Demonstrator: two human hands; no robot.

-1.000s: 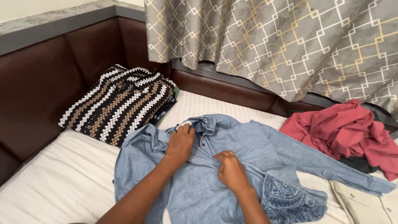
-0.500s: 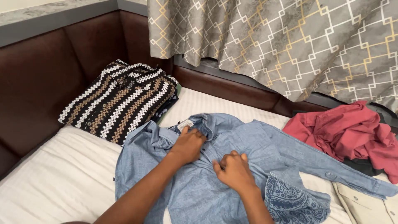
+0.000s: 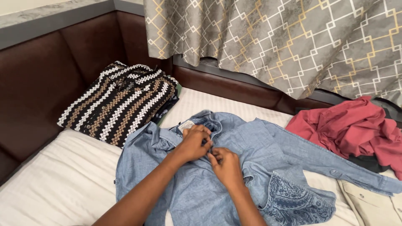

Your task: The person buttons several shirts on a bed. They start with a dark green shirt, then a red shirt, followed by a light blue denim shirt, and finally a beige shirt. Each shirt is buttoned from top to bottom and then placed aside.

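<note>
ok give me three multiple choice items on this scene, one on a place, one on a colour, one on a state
1. Where does the striped knit lie?
A. at the back left, against the brown wall
B. on the red cloth
C. under the curtain's right end

2. What colour is the shirt under the hands?
A. white
B. light blue
C. green

3. How does the red cloth lie?
A. folded flat
B. hung up
C. crumpled in a heap

Answers:
1. A: the folded knit rests on the bed beside the brown padded wall.
2. B: the left hand and right hand pinch the front of a light blue shirt just below its collar.
3. C: it sits bunched and wrinkled at the right.
</note>
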